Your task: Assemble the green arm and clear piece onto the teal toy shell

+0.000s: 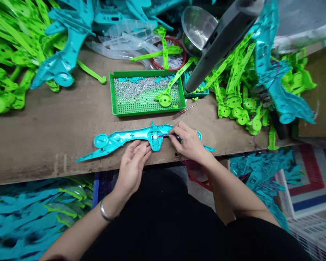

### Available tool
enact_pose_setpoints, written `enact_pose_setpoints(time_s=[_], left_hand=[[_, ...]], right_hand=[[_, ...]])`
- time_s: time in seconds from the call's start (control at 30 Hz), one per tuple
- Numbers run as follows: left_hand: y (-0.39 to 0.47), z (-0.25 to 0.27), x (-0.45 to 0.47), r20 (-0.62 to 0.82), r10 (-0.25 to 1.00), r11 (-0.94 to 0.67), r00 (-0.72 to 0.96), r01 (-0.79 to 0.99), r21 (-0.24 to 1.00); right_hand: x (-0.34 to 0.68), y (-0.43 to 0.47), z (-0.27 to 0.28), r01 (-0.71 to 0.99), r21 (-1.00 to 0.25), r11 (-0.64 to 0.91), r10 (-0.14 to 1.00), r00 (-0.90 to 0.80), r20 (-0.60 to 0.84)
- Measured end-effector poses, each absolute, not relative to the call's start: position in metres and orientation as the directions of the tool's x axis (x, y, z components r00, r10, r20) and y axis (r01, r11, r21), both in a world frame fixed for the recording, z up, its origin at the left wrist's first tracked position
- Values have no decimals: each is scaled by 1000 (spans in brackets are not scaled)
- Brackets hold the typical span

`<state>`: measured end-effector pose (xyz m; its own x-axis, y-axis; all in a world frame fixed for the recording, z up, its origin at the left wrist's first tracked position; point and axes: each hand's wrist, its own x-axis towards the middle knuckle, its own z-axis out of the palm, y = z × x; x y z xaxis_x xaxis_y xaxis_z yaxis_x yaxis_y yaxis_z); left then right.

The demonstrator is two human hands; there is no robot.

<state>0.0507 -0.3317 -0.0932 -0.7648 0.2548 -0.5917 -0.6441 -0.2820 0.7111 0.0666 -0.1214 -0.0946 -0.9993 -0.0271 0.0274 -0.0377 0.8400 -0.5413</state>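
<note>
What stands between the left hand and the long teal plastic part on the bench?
Nothing visible. The left hand lies palm up at the bench edge, its fingertips right beside the teal part, while the right hand already rests on it.

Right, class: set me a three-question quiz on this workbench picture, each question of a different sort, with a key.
1. True or false: the left hand rests beside the long teal plastic part.
2. What fills the back of the green tray? A) small metal screws B) batteries C) coins
3. Fill in: the right hand pinches something at the part's ____.

Key: 1 true; 2 A; 3 middle.
</note>
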Motion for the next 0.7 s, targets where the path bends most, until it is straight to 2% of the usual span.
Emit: enact_pose_setpoints(time_s=[0.27,0.47,0.7], left_hand=[[-312,-79,38,-613,291,-282,-734,-678,678],[-302,-84,39,-575,266,-319,-773,-634,704],[-301,-89,41,-506,299,-313,-809,-584,749]], right_hand=[[76,-115,-95,-140,-620,772,-41,-984,171],[78,-115,-96,-143,-613,777,-55,-985,161],[76,-116,-92,-109,-618,778,-53,-993,108]])
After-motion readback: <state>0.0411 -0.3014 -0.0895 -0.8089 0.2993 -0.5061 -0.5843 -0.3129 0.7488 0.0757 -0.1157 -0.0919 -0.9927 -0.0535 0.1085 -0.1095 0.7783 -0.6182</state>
